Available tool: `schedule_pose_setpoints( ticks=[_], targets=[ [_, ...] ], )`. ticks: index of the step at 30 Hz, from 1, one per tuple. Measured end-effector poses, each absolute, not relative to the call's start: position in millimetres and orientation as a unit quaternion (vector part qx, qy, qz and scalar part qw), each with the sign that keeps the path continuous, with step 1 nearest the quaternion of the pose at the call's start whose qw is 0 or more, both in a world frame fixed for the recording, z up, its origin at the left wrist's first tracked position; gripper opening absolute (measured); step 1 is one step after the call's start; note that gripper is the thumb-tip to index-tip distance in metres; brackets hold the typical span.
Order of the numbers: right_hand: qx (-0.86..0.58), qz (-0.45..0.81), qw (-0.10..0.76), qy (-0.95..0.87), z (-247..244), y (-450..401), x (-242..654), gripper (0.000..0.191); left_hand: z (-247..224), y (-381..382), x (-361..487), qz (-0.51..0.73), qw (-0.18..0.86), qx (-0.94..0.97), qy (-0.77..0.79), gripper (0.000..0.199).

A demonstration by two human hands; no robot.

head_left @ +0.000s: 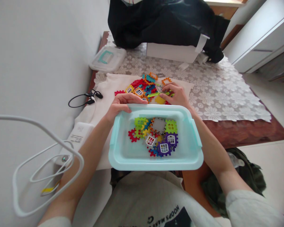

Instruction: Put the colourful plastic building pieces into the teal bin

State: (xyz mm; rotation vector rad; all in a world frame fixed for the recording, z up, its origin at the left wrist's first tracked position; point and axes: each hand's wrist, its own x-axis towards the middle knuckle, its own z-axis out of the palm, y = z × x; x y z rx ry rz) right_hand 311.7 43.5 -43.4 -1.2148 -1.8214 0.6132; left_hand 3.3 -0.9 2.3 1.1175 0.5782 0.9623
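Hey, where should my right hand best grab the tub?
Probably grip the tub by its right rim, coming from the right: that short side's lip is exposed, and your left hand holds the far left corner, so support would be spread across both ends.

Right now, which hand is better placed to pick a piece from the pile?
Probably the right hand: it is at the right side of the pile, beside green and yellow pieces. The left hand holds the rim of the turquoise bin, so it seems less free.
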Motion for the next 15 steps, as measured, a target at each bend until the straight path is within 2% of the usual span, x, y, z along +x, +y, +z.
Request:
schedule_pose_setpoints(
  ticks=[9, 15],
  targets=[
    [-0.429, 0.424, 0.536, -0.591, -32, 42, 314, 0.051, 4, -1, 4, 0.426, 0.709, 0.504, 0.249, 0.046],
    [-0.378, 0.484, 0.55, -0.567, -16, 30, 312, 0.065, 2, -1, 3, 0.43, 0.718, 0.483, 0.258, 0.038]
  ],
)
